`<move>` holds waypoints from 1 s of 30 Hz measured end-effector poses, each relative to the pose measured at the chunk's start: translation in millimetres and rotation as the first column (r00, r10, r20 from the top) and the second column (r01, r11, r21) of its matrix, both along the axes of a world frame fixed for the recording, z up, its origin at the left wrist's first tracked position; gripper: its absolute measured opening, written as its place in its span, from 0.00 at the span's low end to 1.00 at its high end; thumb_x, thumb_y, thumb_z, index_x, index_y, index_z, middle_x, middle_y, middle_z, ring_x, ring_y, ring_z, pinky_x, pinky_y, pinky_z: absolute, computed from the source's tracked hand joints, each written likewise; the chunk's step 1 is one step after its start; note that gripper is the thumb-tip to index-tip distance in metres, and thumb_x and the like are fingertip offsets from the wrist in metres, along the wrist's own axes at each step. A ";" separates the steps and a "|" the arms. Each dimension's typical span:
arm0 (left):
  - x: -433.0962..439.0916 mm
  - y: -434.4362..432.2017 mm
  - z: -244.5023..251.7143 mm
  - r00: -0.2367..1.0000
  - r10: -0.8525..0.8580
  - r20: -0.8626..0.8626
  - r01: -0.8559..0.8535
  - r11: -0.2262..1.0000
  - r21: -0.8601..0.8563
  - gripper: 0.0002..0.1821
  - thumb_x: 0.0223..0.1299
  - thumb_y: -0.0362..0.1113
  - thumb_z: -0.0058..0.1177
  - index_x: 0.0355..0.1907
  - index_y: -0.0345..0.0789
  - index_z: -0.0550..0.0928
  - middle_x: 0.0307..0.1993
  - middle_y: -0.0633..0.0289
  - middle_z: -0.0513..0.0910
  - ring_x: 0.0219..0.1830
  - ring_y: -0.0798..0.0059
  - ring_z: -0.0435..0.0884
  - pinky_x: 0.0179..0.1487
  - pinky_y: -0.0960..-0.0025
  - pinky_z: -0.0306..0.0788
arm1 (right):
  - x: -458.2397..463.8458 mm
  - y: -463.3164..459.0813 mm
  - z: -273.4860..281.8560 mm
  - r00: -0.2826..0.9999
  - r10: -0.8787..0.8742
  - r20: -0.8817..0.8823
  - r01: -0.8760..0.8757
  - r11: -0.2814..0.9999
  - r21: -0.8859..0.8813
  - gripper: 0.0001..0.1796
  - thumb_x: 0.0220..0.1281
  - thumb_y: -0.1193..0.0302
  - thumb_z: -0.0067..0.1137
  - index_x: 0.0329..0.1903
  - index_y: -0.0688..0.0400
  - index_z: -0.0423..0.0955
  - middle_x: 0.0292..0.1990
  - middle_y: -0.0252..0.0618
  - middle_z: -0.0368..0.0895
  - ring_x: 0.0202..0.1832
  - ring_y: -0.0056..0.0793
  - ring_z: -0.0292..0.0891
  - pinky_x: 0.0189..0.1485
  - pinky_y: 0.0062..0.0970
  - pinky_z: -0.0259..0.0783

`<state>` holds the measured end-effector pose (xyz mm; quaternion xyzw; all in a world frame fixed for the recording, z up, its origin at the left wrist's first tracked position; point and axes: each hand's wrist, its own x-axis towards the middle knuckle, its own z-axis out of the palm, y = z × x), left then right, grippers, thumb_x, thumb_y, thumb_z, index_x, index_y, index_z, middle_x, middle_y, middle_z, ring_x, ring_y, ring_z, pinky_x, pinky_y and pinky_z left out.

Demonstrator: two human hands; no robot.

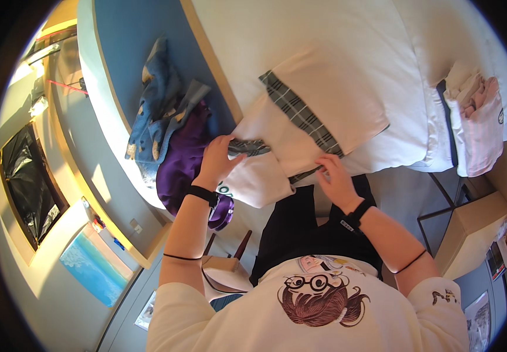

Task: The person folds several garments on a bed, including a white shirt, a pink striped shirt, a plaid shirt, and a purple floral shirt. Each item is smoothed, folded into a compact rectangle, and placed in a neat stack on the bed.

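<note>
A pale pink garment (pixel 299 114) with dark plaid trim (pixel 304 119) lies partly folded on the white bed cover (pixel 394 132). My left hand (pixel 219 160) rests at its left part, beside a plaid band, with thumb and fingers apart; whether it pinches cloth is unclear. At the near edge my right hand (pixel 336 181) touches a second plaid strip, fingertips bent on the cloth. Under and left of my left hand lies a purple garment (pixel 183 163). Blue patterned cloth (pixel 156 110) is heaped just beyond it.
A blue panel with a wooden edge (pixel 211 57) borders the bed on the left. A striped bag of folded clothes (pixel 475 127) stands at the right. A cardboard box (pixel 473 233) sits lower right, and a stool (pixel 222 268) is behind my left forearm.
</note>
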<state>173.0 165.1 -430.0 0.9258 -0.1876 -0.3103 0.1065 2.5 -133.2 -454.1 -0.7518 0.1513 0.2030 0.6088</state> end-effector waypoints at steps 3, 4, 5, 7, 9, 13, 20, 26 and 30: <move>-22.4 20.5 -1.2 0.994 -0.030 0.102 0.028 0.999 0.022 0.34 0.48 0.36 0.63 0.60 0.34 0.68 0.58 0.50 0.69 0.61 0.52 0.65 0.62 0.58 0.62 | -7.6 66.8 -8.0 1.000 0.006 0.011 -0.005 1.000 -0.024 0.20 0.57 0.72 0.58 0.53 0.61 0.69 0.54 0.45 0.69 0.50 0.42 0.73 0.51 0.33 0.71; -26.1 23.3 -4.5 0.992 -0.017 0.128 0.020 1.000 -0.022 0.34 0.49 0.34 0.62 0.60 0.34 0.68 0.57 0.49 0.69 0.61 0.52 0.65 0.62 0.57 0.62 | -10.6 85.2 -9.7 0.998 -0.004 0.062 0.011 0.995 -0.101 0.23 0.56 0.69 0.59 0.54 0.62 0.68 0.55 0.45 0.68 0.54 0.47 0.70 0.54 0.36 0.69; -27.6 25.8 -7.3 0.991 -0.013 0.136 0.022 0.998 -0.065 0.34 0.49 0.32 0.61 0.61 0.34 0.67 0.57 0.49 0.69 0.61 0.51 0.65 0.62 0.57 0.63 | -12.9 100.2 -11.9 0.996 -0.024 0.090 0.034 0.993 -0.111 0.23 0.56 0.69 0.59 0.54 0.62 0.68 0.55 0.46 0.69 0.54 0.47 0.70 0.54 0.37 0.69; -24.5 27.5 -12.5 0.991 -0.040 0.127 0.054 0.992 -0.111 0.26 0.48 0.26 0.57 0.55 0.32 0.72 0.49 0.50 0.73 0.55 0.51 0.69 0.58 0.59 0.66 | -16.2 121.6 -15.0 0.994 -0.064 0.087 0.075 0.987 -0.139 0.23 0.56 0.70 0.59 0.54 0.62 0.68 0.55 0.48 0.69 0.53 0.48 0.70 0.54 0.38 0.68; -16.9 25.6 -13.3 0.998 -0.068 0.008 0.068 0.996 -0.064 0.22 0.48 0.25 0.56 0.50 0.32 0.75 0.44 0.51 0.75 0.51 0.51 0.72 0.55 0.59 0.68 | -16.7 125.6 -18.8 0.999 -0.039 -0.005 0.039 0.995 -0.097 0.22 0.56 0.70 0.60 0.53 0.62 0.69 0.51 0.50 0.72 0.52 0.49 0.71 0.53 0.38 0.69; -4.1 8.3 -7.1 0.975 -0.123 0.185 0.183 0.918 -0.353 0.14 0.48 0.23 0.53 0.41 0.30 0.78 0.39 0.52 0.77 0.46 0.52 0.74 0.49 0.61 0.71 | -17.3 107.8 -23.0 0.972 -0.223 -0.082 0.217 0.974 -0.069 0.20 0.56 0.72 0.60 0.51 0.64 0.71 0.44 0.51 0.77 0.46 0.50 0.74 0.49 0.37 0.71; 22.7 -38.8 -19.3 0.993 -0.079 0.092 0.109 0.916 -0.385 0.21 0.49 0.30 0.60 0.48 0.29 0.75 0.43 0.54 0.78 0.47 0.61 0.76 0.49 0.66 0.71 | -21.3 63.7 -16.5 0.780 -0.597 -0.188 0.616 0.786 0.057 0.17 0.59 0.68 0.63 0.48 0.62 0.73 0.37 0.39 0.80 0.40 0.25 0.76 0.41 0.24 0.71; 56.8 -124.6 -52.7 0.850 0.455 -0.265 -0.521 0.649 -0.555 0.27 0.52 0.36 0.63 0.53 0.28 0.72 0.44 0.57 0.79 0.44 0.74 0.77 0.46 0.74 0.71 | 2.8 11.8 -18.4 0.473 -0.827 -0.304 0.876 0.477 0.066 0.20 0.60 0.59 0.62 0.42 0.65 0.74 0.31 0.33 0.78 0.31 0.18 0.71 0.34 0.19 0.68; 64.2 -135.4 -49.8 0.886 0.400 -0.234 -0.462 0.803 -0.377 0.29 0.50 0.40 0.65 0.50 0.25 0.72 0.41 0.53 0.80 0.40 0.68 0.79 0.42 0.69 0.73 | -7.9 6.6 -15.5 0.609 -0.760 -0.229 0.790 0.608 0.080 0.15 0.62 0.63 0.61 0.30 0.63 0.74 0.20 0.28 0.74 0.23 0.13 0.66 0.27 0.17 0.62</move>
